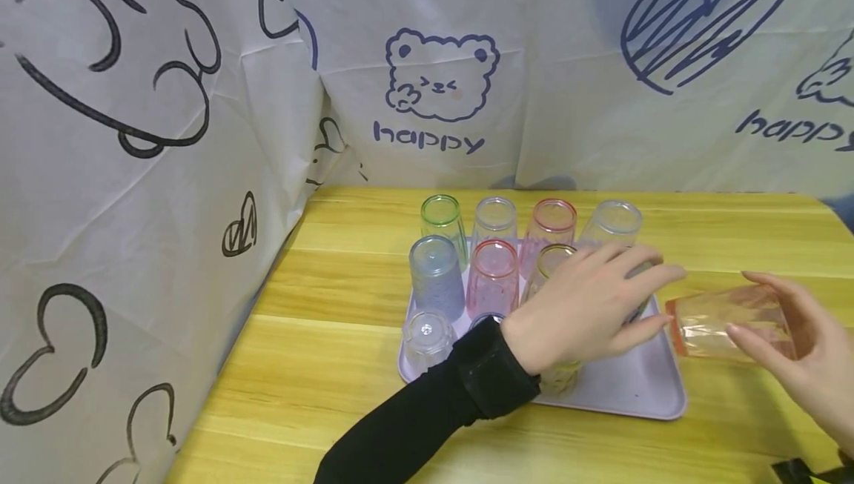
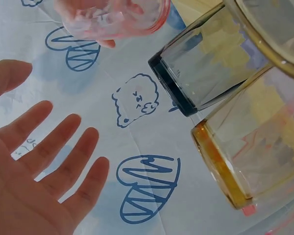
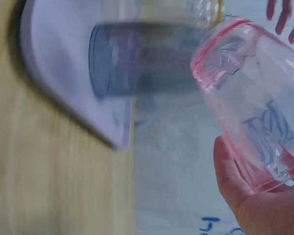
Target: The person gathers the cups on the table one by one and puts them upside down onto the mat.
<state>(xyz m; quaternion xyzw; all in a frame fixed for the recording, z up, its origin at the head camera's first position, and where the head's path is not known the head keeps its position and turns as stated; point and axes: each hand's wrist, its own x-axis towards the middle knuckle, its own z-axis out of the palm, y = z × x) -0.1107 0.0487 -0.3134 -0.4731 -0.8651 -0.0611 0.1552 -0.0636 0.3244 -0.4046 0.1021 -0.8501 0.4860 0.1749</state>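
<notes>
My right hand [image 1: 814,358] holds a pinkish-orange tinted glass [image 1: 730,322] on its side, just off the tray's right edge. The glass's thick coloured end points left, toward my left hand [image 1: 590,306]. That left hand reaches over the lilac tray [image 1: 634,391], fingers spread and holding nothing; in the left wrist view its palm and fingers show clear of the glasses. Nearest it are a dark-tinted glass [image 2: 201,68] and an amber glass [image 2: 255,142]. The left hand and forearm partly hide the glasses beneath them in the head view.
Rows of glasses stand on the tray, among them a green-rimmed glass [image 1: 442,221], a blue glass [image 1: 437,280], a pink glass [image 1: 494,284] and a clear glass [image 1: 429,339]. The tray lies on a yellow wood-grain table [image 1: 320,350]. A printed white cloth [image 1: 567,98] hangs behind.
</notes>
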